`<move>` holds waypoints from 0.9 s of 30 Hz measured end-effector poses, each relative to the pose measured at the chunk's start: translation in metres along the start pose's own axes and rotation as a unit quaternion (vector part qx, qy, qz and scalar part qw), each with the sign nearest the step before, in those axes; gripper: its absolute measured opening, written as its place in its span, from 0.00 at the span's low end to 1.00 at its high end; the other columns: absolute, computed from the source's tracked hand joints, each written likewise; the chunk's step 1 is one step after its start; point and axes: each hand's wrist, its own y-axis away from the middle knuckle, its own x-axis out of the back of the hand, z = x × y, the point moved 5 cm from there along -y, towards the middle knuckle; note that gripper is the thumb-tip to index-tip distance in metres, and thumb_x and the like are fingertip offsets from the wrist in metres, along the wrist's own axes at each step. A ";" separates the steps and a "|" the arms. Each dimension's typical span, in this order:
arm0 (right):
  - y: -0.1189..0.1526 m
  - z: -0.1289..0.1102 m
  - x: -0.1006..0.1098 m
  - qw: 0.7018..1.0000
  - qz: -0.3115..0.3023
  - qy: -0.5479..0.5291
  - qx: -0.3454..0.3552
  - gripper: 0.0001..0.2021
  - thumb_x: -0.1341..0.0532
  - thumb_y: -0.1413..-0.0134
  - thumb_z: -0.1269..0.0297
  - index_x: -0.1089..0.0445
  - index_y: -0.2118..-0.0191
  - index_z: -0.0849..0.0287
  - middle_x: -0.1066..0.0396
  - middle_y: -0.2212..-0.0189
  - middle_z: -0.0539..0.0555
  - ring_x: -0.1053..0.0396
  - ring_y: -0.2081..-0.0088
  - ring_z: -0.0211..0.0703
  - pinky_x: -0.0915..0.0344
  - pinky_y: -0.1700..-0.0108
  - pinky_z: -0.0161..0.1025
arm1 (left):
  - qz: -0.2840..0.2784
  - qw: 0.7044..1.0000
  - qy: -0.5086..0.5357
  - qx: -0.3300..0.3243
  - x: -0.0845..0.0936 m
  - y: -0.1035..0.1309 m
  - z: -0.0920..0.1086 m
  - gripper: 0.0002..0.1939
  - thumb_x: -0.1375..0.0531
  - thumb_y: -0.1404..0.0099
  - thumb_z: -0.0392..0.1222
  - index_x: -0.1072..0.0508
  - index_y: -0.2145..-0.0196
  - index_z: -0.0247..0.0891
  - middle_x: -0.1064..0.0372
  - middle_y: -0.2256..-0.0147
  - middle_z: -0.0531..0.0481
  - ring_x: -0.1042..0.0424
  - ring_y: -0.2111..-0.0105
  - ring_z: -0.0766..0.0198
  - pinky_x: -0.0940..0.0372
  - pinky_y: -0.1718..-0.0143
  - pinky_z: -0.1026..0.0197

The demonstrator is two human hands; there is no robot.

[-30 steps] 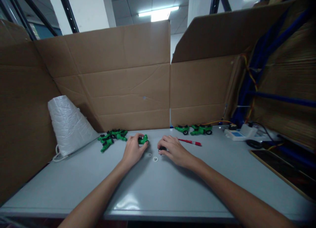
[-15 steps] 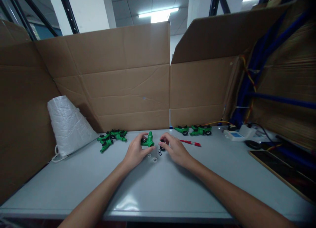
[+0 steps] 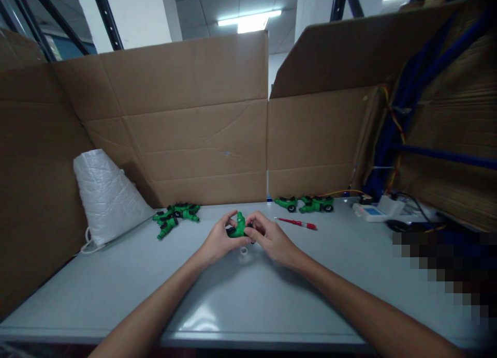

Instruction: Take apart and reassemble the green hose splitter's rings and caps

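My left hand (image 3: 218, 243) is closed around a green plastic pipe fitting (image 3: 239, 224) with a black part at its left side. The fitting is held just above the table, its narrow ribbed end pointing up. My right hand (image 3: 272, 240) is pinched at the right end of the fitting. A small black part (image 3: 250, 225) shows between its fingers; its exact kind is hidden. Below the hands, a white ring (image 3: 244, 251) lies on the table. The small black rings seen earlier are mostly covered by my fingers.
Several green fittings with black parts (image 3: 167, 226) lie at the left, and more (image 3: 316, 205) at the back right. Beyond my right hand lies a red screwdriver (image 3: 297, 223). A white bag (image 3: 108, 200) leans left. Cardboard walls (image 3: 202, 140) enclose the back. A power strip (image 3: 375, 212) sits right.
My right hand has come left and up against the fitting with the small black part. The fitting has turned and shifted slightly right and down. More of the screwdriver shows.
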 end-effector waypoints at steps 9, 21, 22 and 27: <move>-0.004 0.011 0.003 1.000 0.022 -0.004 -0.012 0.10 0.42 0.30 0.53 0.35 0.56 0.54 0.35 0.73 0.45 0.35 0.71 0.42 0.40 0.65 0.38 | -0.068 0.953 0.278 0.102 -0.004 0.002 0.005 0.24 0.37 0.32 0.63 0.26 0.55 0.38 0.24 0.57 0.42 0.22 0.67 0.59 0.27 0.69 0.59; -0.003 0.011 -0.001 1.000 0.005 0.004 -0.008 0.13 0.41 0.30 0.51 0.31 0.60 0.56 0.34 0.73 0.46 0.37 0.71 0.41 0.43 0.65 0.38 | -0.143 0.938 0.296 0.105 -0.007 0.007 0.009 0.23 0.29 0.35 0.55 0.31 0.55 0.36 0.23 0.63 0.46 0.21 0.72 0.61 0.24 0.67 0.57; -0.003 0.011 -0.001 1.000 0.008 0.008 -0.008 0.13 0.40 0.31 0.50 0.30 0.59 0.55 0.34 0.74 0.46 0.38 0.71 0.41 0.43 0.66 0.38 | -0.146 0.941 0.287 0.098 -0.008 0.007 0.009 0.24 0.30 0.35 0.55 0.30 0.54 0.35 0.23 0.61 0.45 0.21 0.72 0.61 0.24 0.67 0.58; -0.005 0.016 0.005 0.998 0.048 -0.027 -0.016 0.14 0.38 0.34 0.48 0.34 0.56 0.54 0.36 0.75 0.44 0.38 0.73 0.41 0.44 0.69 0.38 | -0.137 0.956 0.248 0.080 -0.008 0.005 0.009 0.25 0.30 0.36 0.58 0.27 0.58 0.33 0.24 0.65 0.45 0.22 0.73 0.62 0.28 0.73 0.63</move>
